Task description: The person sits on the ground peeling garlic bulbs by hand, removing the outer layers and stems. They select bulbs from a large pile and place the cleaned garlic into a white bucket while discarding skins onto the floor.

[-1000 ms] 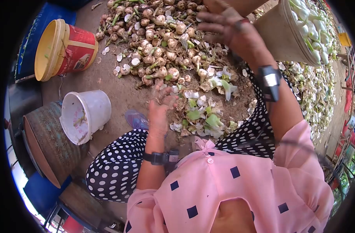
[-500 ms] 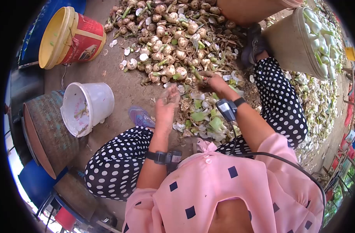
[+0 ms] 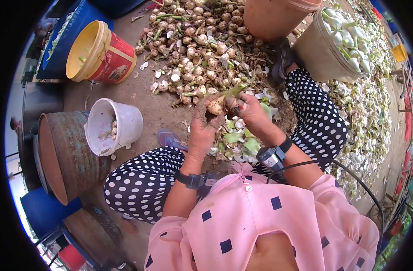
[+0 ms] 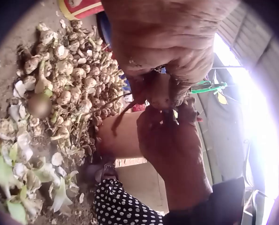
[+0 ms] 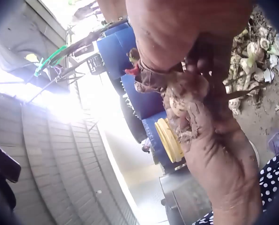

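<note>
In the head view, a round, soil-smeared bulb point(image 3: 216, 106) with a green stem point(image 3: 235, 91) is held between both hands, in front of the heap. My left hand point(image 3: 204, 128) grips the bulb from the left, its fingers curled round it. On the other side, my right hand point(image 3: 255, 117) pinches it near the stem, and a small red spot shows at the fingers. Both wrist views have the hands meeting closely, so the fingers hide much of the bulb. I cannot tell whether the right hand also holds a small tool.
Unpeeled bulbs point(image 3: 202, 58) lie heaped ahead, with loose peelings point(image 3: 236, 137) nearer. On the left stand a white bucket point(image 3: 129, 124), a yellow-rimmed red bucket point(image 3: 120, 61) and a rusty drum point(image 3: 75, 149). An orange tub point(image 3: 269, 20) and a bucket of peeled bulbs point(image 3: 315, 47) stand right.
My right hand reached out over the heap, then came back toward the left hand. A bulb is now between the hands; the left hand, loose before, has curled round it.
</note>
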`<state>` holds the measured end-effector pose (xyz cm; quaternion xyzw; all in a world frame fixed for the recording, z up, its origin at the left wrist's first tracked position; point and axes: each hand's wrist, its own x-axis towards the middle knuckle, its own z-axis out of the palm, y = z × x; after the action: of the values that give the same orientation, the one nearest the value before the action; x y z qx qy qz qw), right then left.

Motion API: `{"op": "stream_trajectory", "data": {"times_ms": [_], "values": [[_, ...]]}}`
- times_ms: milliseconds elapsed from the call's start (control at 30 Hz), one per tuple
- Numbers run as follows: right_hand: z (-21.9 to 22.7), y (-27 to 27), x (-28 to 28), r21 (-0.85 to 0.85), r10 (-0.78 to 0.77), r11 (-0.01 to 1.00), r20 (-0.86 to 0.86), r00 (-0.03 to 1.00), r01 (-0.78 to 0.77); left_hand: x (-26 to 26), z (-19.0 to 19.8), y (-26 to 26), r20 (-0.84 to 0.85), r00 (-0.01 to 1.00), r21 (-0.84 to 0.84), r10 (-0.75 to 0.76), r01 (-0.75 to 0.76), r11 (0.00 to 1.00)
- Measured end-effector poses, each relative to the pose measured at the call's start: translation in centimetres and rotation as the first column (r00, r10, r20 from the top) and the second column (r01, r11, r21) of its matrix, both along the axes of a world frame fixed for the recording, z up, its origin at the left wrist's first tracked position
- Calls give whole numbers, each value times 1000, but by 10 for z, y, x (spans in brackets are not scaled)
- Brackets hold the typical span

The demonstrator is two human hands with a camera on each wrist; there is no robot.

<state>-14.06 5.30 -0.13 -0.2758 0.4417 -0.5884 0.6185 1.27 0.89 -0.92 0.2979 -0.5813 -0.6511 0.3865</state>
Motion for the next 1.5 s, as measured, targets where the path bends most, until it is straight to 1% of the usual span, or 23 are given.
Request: {"op": "stream_trajectory", "data": {"times_ms": [167,233,333,367,467,600,667,867,933,967,1000,1033,1067,1133,1167,1200,1233,1267,1333,1400,1433,1467,1500], "values": [[18,-2,6,6,-2,1000,-183,983,3,5,28,6,30,998,87,57,-60,994],[13,-1,4,-30,34,999,-272,962,-43,8,32,3,-271,959,425,85,40,904],[12,0,1,-170,-32,985,-392,919,-38,17,32,-3,-327,943,555,59,142,820],[16,4,-1,-49,47,997,-195,980,-58,16,32,-3,-329,943,555,60,141,820],[35,4,4,-25,7,1000,26,1000,-6,9,35,1,-377,921,549,97,138,824],[16,-1,10,13,-34,999,-75,997,35,7,24,2,-235,965,495,120,12,869],[17,-1,13,21,-38,999,-2,999,38,11,17,0,-185,976,445,116,-22,895],[8,4,9,-49,5,999,-238,971,-17,19,15,-9,-380,925,628,18,244,739],[10,3,11,77,-81,994,111,991,72,11,30,-5,-260,964,634,64,120,764],[11,3,10,78,-84,994,111,990,75,9,26,-5,-259,964,635,62,122,763],[12,2,7,140,-97,987,163,982,75,6,20,-7,46,996,-4,74,-74,997],[14,1,6,199,-112,978,213,971,69,5,16,-8,263,924,-666,279,-36,745],[15,2,5,198,-111,978,213,971,68,7,15,-8,262,924,-667,280,-36,744],[16,5,2,111,-3,994,37,999,-1,11,25,-4,309,939,-300,153,-56,952],[18,5,3,113,-2,994,38,999,-2,9,41,1,93,995,259,44,-67,964],[21,4,4,55,-9,998,-158,987,18,10,38,0,92,995,258,45,-68,964],[22,3,5,-8,-29,1000,-347,938,28,13,32,-2,-34,999,482,22,-3,876],[22,3,7,-9,-30,1000,-347,937,29,14,29,-3,-161,987,668,28,88,739],[21,2,9,8,-44,999,-182,982,46,4,38,5,-135,990,580,50,38,814],[20,5,12,11,-4,1000,-179,984,6,5,31,11,141,985,199,102,-129,972],[20,6,12,12,37,999,-180,983,-36,7,28,10,164,983,147,78,-102,984],[18,4,7,11,37,999,-181,983,-36,8,26,6,163,984,146,78,-102,984],[13,3,-1,62,114,992,-127,985,-107,9,26,3,-57,997,366,53,-29,930]]}}
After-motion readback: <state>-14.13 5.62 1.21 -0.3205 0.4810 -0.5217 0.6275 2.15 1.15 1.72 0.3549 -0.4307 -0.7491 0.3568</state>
